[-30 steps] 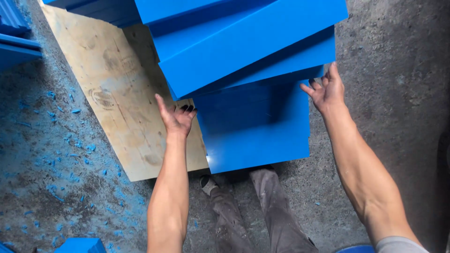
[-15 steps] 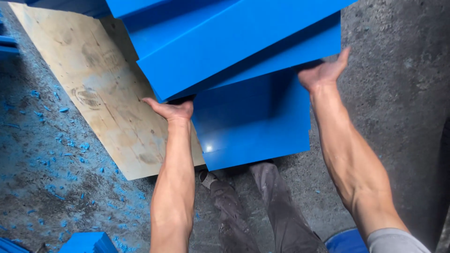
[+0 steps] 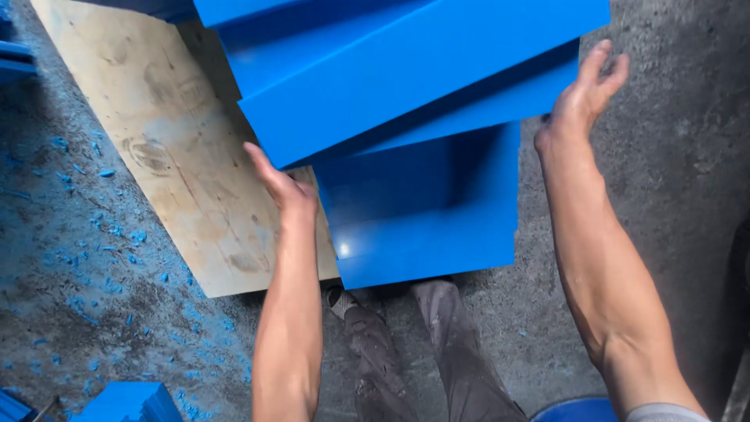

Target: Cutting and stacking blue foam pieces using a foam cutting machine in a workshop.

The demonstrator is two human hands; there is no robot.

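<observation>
Both my hands have risen to the tilted blue panel (image 3: 422,86): left hand (image 3: 281,184) flat under its near-left corner, fingers together; right hand (image 3: 586,94) loosely spread beside its right end.

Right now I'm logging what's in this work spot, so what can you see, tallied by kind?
Stacked blue box-shaped pieces: 3 (top, middle, bottom)
Plywood sheet: 1
Other blue pieces at the frame edges: at least 3 (lower left, left edge, bottom right)
Hands: 2 (left hand, right hand)
Total: 9, with loose blue chips on the floor uncounted.
</observation>
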